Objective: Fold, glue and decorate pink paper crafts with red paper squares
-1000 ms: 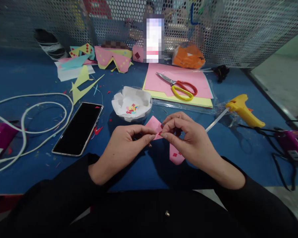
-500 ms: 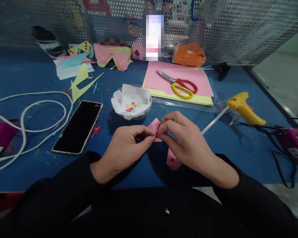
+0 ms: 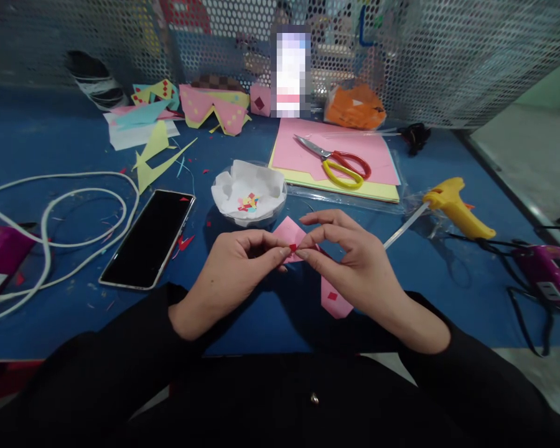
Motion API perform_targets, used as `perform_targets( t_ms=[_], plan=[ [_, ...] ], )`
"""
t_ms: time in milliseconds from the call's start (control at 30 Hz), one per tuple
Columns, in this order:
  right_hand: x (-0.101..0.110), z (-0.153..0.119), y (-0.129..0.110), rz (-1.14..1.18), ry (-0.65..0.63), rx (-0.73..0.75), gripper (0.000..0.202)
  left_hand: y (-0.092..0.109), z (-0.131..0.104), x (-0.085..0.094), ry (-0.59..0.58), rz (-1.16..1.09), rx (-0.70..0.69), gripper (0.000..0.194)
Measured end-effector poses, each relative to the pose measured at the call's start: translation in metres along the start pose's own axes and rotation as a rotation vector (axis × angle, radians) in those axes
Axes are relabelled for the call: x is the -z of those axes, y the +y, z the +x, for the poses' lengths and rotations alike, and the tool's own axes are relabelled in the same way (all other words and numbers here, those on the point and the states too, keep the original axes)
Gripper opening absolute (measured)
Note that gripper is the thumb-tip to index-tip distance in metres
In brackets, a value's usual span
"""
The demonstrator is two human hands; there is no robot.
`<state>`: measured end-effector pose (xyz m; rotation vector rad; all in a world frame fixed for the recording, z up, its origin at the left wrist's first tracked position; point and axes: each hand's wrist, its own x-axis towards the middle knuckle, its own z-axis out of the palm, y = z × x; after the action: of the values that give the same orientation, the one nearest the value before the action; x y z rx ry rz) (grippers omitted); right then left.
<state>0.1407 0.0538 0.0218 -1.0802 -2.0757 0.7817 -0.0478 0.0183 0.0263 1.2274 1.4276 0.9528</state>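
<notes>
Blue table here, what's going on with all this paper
A person's left hand and right hand pinch a small red piece over pink paper. A red diamond on pink paper also shows beneath the right hand. A paper-lined bowl of colored scraps stands beyond, while scissors lie on stacked sheets and a yellow glue gun rests to the right.

On one bench point(image 3: 261, 323) we count one pair of scissors point(image 3: 327, 155), one glue gun point(image 3: 462, 208), one bowl point(image 3: 257, 219), one dark phone point(image 3: 149, 239), one orange packet point(image 3: 354, 109) and two purple boxes point(image 3: 2, 261) point(image 3: 553, 280). We find at least two red diamonds point(image 3: 333, 296) on the pink paper point(image 3: 287, 229) nearest us, which shows two parts; whether they join, we cannot tell. The scraps point(image 3: 248, 203) in the bowl are too small to number.
</notes>
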Motion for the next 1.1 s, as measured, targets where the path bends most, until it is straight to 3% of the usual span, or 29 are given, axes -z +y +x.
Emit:
perform_targets(
  t_ms=[433,800,933,1100],
  plan=[
    [-0.003,-0.001,-0.002,0.029,-0.012,0.005,0.009,-0.002,-0.001,-0.001,0.001,0.044,-0.018,0.016],
    [0.008,0.005,-0.001,0.199,-0.191,-0.256,0.009,0.0,-0.001,-0.001,-0.044,0.117,-0.096,0.011],
    [0.008,0.005,-0.002,0.194,-0.184,-0.244,0.009,0.0,-0.002,-0.001,-0.056,0.213,-0.116,0.023],
    [0.008,0.004,-0.004,0.175,-0.184,-0.216,0.009,-0.001,-0.003,-0.001,0.014,0.307,-0.171,0.032]
  ],
)
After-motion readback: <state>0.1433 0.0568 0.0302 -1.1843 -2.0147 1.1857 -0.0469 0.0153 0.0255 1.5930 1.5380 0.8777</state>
